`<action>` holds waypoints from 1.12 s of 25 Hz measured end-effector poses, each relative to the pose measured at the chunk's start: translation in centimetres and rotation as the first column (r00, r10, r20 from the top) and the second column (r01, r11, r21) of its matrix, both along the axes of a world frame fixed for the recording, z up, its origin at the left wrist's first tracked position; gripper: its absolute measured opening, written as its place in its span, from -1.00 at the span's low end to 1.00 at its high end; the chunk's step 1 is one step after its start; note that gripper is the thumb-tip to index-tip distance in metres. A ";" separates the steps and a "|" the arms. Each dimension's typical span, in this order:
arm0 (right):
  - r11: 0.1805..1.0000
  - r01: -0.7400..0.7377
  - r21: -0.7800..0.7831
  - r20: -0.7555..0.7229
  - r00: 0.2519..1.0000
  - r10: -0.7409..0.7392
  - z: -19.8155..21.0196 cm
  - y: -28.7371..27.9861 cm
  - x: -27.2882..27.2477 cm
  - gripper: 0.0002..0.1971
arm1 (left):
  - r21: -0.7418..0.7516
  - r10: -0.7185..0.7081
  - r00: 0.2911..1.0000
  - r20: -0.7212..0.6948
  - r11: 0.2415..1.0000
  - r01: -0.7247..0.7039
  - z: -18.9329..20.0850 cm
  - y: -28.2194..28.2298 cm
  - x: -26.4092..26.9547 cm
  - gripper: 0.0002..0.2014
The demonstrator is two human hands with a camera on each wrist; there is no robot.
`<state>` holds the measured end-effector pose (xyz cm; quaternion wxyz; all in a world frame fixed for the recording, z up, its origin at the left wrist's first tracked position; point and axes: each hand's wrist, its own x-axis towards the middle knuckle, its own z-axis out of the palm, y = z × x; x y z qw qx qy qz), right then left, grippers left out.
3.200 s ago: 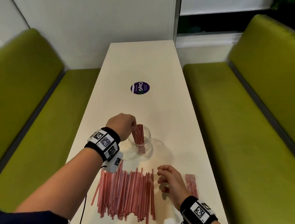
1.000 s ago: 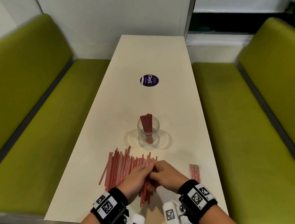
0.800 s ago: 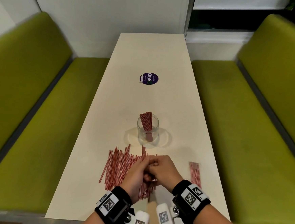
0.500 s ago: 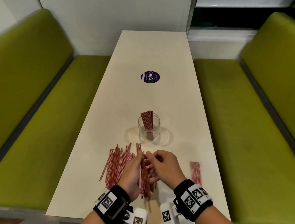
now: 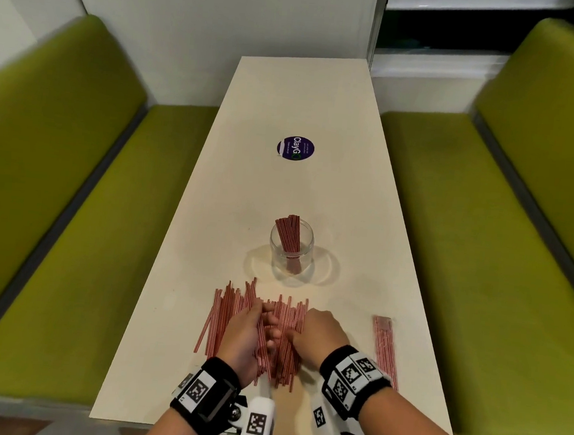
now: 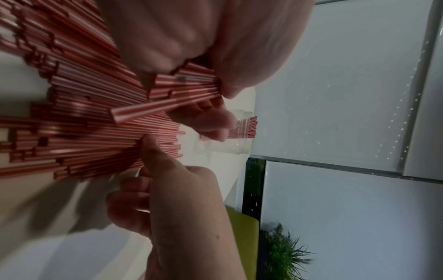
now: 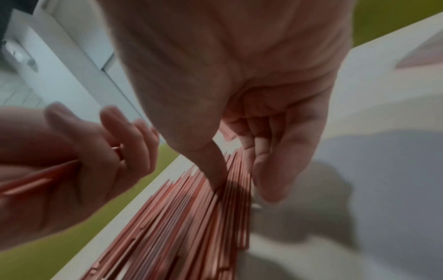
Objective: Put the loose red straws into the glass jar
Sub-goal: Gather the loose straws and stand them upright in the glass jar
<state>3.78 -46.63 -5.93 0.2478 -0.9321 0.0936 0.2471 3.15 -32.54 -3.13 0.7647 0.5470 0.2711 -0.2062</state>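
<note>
Loose red-and-white straws [image 5: 226,315] lie in a row on the near part of the white table [image 5: 299,91]. Behind them stands the glass jar [image 5: 290,257] with a bunch of straws [image 5: 288,233] upright in it. My left hand [image 5: 264,318] grips a small bundle of straws [image 6: 189,83] just above the row. My right hand [image 5: 308,325] is down on the row's right part. Its thumb [image 7: 215,170] presses on the straws, and its fingers [image 7: 273,166] hang curled beside the row's edge, holding nothing that I can see.
A narrow packet of straws [image 5: 384,348] lies at the table's near right edge. A round purple sticker [image 5: 295,149] sits further back on the table. Green benches [image 5: 55,216] flank the table on both sides, and a wall closes the far end.
My left hand left the jar and came back to the row. Both hands met over the straws and a few passed into the left hand. The right hand has now dropped back onto the row.
</note>
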 end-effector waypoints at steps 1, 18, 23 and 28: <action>1.000 -0.017 0.011 0.007 1.000 0.017 0.2 0.3 0.2 -0.81 | 0.016 0.004 1.000 0.008 1.000 -0.004 -0.1 0.1 0.1 -0.65; 0.736 0.204 0.645 -0.165 0.978 -0.127 1.8 -2.8 0.5 -0.76 | 0.060 0.028 1.000 0.005 0.998 -0.028 -0.7 -0.7 0.3 -0.65; 0.739 0.010 0.674 0.019 0.999 -0.031 3.8 -2.0 0.1 -0.79 | -0.037 0.011 0.999 -0.042 0.999 -0.013 0.5 -3.4 -0.3 -0.53; 0.790 0.001 0.613 0.247 0.950 -0.193 4.7 -1.1 -0.5 -0.84 | -0.147 0.123 0.992 0.040 0.982 -0.116 2.1 -4.6 -0.4 -0.60</action>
